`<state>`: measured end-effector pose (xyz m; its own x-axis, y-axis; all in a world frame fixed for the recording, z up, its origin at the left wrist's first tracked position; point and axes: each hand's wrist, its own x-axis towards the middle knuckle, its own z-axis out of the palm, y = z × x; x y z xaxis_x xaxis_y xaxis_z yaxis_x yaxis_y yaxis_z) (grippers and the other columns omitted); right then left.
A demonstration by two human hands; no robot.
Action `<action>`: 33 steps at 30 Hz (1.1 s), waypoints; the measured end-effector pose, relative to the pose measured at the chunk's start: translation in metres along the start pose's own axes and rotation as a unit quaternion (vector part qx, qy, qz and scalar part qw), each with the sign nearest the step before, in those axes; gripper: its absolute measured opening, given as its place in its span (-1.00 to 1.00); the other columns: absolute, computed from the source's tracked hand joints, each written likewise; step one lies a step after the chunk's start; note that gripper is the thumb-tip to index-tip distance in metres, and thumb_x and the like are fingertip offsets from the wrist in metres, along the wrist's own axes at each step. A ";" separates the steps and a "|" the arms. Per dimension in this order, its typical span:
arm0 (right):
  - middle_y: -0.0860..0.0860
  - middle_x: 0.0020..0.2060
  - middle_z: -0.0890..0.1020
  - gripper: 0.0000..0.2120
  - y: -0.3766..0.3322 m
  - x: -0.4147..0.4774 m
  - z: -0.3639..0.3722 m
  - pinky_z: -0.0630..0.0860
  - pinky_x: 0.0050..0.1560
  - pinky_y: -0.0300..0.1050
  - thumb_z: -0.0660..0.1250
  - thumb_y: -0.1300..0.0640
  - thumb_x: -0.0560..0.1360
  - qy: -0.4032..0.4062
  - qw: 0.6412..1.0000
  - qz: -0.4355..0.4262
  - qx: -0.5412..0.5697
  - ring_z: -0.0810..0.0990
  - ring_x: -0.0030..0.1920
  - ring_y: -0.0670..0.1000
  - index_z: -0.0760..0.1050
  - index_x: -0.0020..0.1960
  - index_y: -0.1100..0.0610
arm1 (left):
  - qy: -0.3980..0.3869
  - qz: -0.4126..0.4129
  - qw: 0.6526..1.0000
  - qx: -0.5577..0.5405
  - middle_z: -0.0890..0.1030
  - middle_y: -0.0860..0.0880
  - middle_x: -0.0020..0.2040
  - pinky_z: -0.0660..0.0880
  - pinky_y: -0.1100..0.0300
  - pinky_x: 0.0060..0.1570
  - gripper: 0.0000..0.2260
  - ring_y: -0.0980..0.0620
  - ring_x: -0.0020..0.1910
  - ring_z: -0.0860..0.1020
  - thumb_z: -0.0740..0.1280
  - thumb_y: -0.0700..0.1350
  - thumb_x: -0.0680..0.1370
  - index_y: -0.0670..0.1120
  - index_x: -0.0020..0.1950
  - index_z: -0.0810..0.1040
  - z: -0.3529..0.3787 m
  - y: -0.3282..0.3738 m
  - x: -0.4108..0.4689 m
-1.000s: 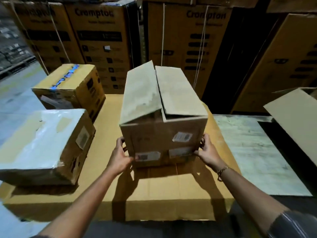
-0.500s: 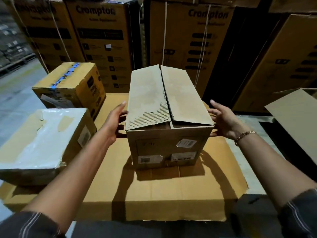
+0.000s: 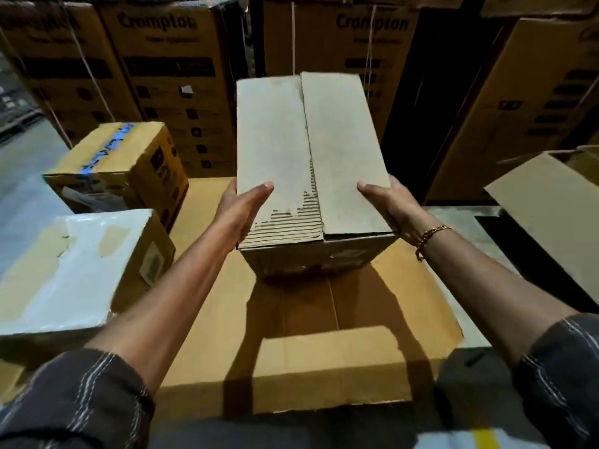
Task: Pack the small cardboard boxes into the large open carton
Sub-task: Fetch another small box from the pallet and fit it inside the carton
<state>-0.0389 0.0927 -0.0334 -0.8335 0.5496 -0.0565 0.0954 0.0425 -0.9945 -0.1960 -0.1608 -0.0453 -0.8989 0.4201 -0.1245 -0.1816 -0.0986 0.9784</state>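
Cartons sit at the left of the frame: a white-taped box (image 3: 74,273) and, behind it, a blue-taped box (image 3: 113,163). At centre, the left hand (image 3: 241,210) and right hand (image 3: 393,205) each clamp a side of the plain cardboard box (image 3: 311,163), thumbs pressing its flaps shut. An open carton (image 3: 547,215) shows at the right edge. Best practice is probably to keep the box level with the flaps pinned.

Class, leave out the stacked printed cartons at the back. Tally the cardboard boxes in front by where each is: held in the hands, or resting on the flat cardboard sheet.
Held in both hands: 1, plain box
Resting on sheet: 2, blue-taped box, white-topped box
Total: 3
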 end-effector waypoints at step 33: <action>0.03 0.25 0.64 -0.42 -0.049 -0.082 -0.498 0.66 0.06 -0.02 0.49 0.06 0.54 0.202 0.960 -0.190 -0.020 0.70 0.17 0.00 0.37 0.49 0.05 | -0.115 0.281 0.948 0.092 0.62 0.13 0.23 0.58 0.09 0.21 -0.42 0.17 0.20 0.61 0.50 0.12 0.48 0.07 0.45 0.44 0.512 0.004 -0.061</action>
<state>0.2953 0.4609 0.0637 -0.5333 0.7670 0.3569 -0.1455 0.3324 -0.9319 0.0622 0.2754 0.0509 -0.7188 0.5354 0.4435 0.3923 -0.2144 0.8945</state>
